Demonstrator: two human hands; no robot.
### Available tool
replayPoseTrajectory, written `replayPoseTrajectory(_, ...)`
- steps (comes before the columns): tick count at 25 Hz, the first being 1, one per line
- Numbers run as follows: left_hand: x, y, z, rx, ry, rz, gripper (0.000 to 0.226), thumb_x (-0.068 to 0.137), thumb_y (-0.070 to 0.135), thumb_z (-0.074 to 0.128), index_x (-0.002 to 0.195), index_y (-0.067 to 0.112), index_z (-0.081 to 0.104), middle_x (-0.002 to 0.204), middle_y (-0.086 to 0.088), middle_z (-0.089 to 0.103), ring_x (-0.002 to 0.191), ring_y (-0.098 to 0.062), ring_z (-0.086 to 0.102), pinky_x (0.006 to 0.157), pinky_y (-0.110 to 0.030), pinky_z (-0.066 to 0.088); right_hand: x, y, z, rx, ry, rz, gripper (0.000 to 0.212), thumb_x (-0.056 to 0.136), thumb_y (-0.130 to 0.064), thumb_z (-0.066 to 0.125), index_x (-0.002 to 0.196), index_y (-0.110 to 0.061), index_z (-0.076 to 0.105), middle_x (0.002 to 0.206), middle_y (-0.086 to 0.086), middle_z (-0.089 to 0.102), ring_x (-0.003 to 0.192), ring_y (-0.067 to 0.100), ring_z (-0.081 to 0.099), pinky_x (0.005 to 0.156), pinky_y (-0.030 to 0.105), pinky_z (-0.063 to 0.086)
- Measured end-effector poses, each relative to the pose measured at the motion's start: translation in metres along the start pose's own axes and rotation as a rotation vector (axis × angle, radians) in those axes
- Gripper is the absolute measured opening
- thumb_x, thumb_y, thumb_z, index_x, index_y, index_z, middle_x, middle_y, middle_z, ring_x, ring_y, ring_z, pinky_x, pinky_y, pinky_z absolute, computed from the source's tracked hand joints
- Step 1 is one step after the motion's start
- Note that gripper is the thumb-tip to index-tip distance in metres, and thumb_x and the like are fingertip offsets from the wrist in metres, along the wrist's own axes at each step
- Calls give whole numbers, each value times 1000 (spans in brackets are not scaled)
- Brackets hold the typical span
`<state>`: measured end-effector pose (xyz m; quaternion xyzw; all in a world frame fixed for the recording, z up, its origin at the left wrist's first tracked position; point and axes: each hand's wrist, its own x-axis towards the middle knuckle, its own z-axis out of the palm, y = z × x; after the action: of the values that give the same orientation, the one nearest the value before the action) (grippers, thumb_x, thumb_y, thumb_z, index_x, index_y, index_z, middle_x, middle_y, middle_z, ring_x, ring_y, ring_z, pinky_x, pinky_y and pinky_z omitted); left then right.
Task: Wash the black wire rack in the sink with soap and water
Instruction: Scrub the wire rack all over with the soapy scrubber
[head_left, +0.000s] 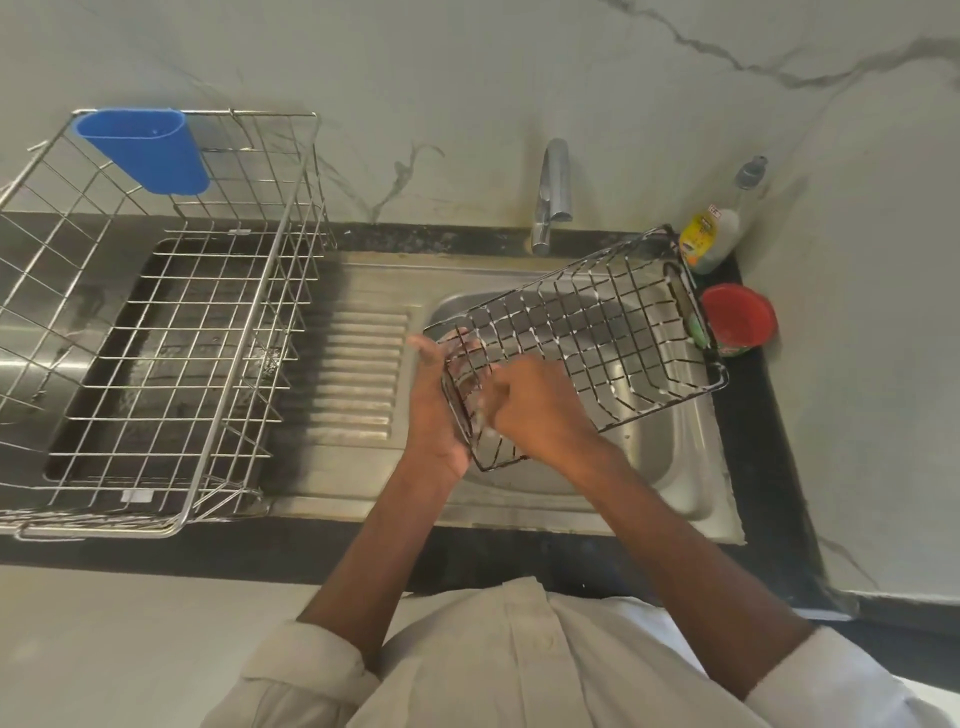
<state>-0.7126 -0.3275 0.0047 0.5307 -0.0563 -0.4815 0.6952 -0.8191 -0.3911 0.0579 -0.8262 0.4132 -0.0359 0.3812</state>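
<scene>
No legible text — only a blurred yellow label on the soap bottle.

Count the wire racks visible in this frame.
2. The black wire rack is held over the sink by both hands; the larger silver wire rack stands on the left draining board.

Around the steel-grey sink, the wire rack is black with white suds, the drying basket left of it silver with a blue cup, the bowl right of it red, the wall pale with grey marble veins.
</scene>
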Motion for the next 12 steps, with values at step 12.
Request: replayPoseTrajectory(12,9,9,8,96,-36,179,123,63,97,68,146,6,60,138,-12,72,117,-34,72,107,-51,56,20,1,4,-210,78,-38,15,86,-7,77,90,-21,81,94,1,78,88,16,72,85,32,59)
